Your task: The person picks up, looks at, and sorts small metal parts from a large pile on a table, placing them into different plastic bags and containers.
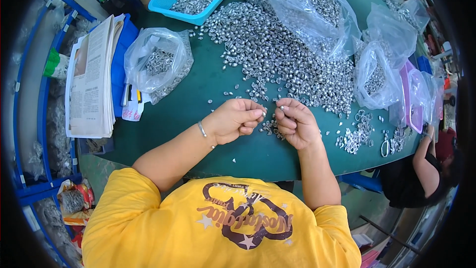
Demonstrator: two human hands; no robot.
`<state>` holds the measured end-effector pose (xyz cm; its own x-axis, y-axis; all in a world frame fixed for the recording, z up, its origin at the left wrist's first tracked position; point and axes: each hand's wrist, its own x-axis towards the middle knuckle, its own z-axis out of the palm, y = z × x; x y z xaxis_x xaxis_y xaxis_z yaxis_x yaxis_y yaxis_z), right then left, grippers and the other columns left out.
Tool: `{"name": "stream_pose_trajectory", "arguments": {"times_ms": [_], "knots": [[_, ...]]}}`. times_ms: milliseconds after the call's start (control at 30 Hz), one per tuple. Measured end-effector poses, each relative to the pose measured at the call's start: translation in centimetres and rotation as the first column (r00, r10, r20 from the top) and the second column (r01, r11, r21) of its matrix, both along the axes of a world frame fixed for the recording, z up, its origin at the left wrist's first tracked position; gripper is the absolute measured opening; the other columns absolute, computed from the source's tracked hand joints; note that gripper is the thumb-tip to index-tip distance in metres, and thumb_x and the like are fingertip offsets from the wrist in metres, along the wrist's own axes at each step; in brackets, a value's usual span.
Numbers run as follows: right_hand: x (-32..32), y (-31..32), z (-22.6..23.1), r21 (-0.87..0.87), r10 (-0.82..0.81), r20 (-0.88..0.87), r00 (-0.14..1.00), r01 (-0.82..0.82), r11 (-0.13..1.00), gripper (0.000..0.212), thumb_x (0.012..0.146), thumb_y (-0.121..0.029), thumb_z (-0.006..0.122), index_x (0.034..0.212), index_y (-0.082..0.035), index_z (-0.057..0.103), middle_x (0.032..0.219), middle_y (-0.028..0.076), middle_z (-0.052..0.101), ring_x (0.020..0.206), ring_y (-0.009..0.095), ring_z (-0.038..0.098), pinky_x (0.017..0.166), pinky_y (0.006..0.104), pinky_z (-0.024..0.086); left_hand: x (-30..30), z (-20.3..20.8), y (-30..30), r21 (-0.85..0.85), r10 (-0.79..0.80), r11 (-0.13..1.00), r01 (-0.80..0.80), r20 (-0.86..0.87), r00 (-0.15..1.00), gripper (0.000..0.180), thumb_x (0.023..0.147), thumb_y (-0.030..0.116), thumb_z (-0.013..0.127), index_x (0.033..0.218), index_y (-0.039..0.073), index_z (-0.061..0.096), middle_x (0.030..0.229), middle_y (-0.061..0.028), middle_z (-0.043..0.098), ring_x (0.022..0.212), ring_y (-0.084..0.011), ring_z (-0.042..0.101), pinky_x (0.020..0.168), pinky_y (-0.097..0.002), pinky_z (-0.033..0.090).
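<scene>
My left hand [235,121] is closed in a pinch, thumb against forefinger, above the green table [223,156]. What sits at its fingertips is too small to make out. Just to its right, my right hand [298,123] pinches a small silver metal piece [282,108]. The fingertips of the two hands face each other with a small gap. Beyond them spreads a big heap of small, rounded silver metal pieces [282,52]. A few more pieces [269,127] lie between my hands, partly hidden by the right one.
A blue plastic basket [196,18] of metal parts stands at the far left, with an open plastic bag [173,77] nearer. Newspapers [91,84] line the left edge. Bags [374,77] and loose oval links [358,131] lie right. A co-worker's arm [424,161] rests at the right edge.
</scene>
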<state>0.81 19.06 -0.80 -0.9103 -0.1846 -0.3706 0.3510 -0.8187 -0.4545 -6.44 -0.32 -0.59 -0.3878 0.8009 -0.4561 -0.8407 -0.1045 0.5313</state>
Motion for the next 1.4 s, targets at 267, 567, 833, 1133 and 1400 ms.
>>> {"name": "stream_pose_trajectory", "arguments": {"times_ms": [267,567,833,1133,1400], "knots": [[-0.4,-0.8,0.5,0.905,0.135,-0.251,0.958,0.183,0.385,0.009,0.081,-0.007,0.057,0.084,-0.001,0.063,0.065,-0.002,0.054,0.052,0.003,0.044,0.044,0.0190,0.034,-1.1,0.6,-1.0,0.067,0.122,0.989,-0.133,0.154,0.981,0.009,0.082,0.006,0.057,0.087,0.000,0.060,0.084,-0.0099,0.060,0.064,-0.0094,0.053,0.054,-0.0187,0.043],[-0.8,0.0,0.7,0.819,-0.052,-0.144,0.988,0.149,0.554,0.011,0.078,-0.007,0.063,0.085,0.001,0.062,0.071,0.001,0.059,0.059,0.008,0.052,0.053,0.0198,0.041,-1.0,-1.5,1.8,-0.260,-0.338,0.886,-0.384,-0.929,-0.149,0.010,0.070,0.003,0.068,0.078,0.001,0.063,0.075,-0.0121,0.057,0.067,-0.0254,0.057,0.062,-0.0324,0.047],[-1.4,0.4,0.5,0.942,0.244,-0.225,0.943,0.274,-0.192,0.010,0.078,-0.011,0.062,0.083,-0.004,0.066,0.077,0.011,0.063,0.064,0.024,0.061,0.059,0.0325,0.048,-2.1,0.2,1.5,-0.100,0.116,0.983,-0.156,-0.325,0.939,0.008,0.079,0.002,0.060,0.085,0.002,0.056,0.075,-0.0071,0.056,0.060,-0.0114,0.051,0.047,-0.0228,0.039],[-1.1,3.0,0.6,0.688,0.001,-0.162,0.987,0.112,0.717,0.012,0.080,-0.009,0.060,0.084,0.002,0.064,0.070,0.003,0.060,0.060,0.008,0.053,0.053,0.0202,0.040,-2.3,0.0,2.5,-0.256,-0.226,0.881,-0.399,-0.967,0.120,0.009,0.073,0.004,0.065,0.082,0.004,0.067,0.064,-0.0026,0.050,0.055,-0.0105,0.048,0.052,-0.0248,0.041],[-1.4,-0.2,-0.4,0.871,0.335,-0.245,0.910,0.358,-0.336,0.013,0.075,-0.015,0.065,0.085,-0.006,0.067,0.075,0.015,0.062,0.068,0.027,0.061,0.062,0.0340,0.048,-2.3,-1.2,3.9,-0.244,-0.361,0.883,-0.401,-0.898,-0.250,0.008,0.072,0.006,0.066,0.079,0.005,0.064,0.072,-0.0089,0.054,0.067,-0.0241,0.056,0.060,-0.0330,0.046]]}}
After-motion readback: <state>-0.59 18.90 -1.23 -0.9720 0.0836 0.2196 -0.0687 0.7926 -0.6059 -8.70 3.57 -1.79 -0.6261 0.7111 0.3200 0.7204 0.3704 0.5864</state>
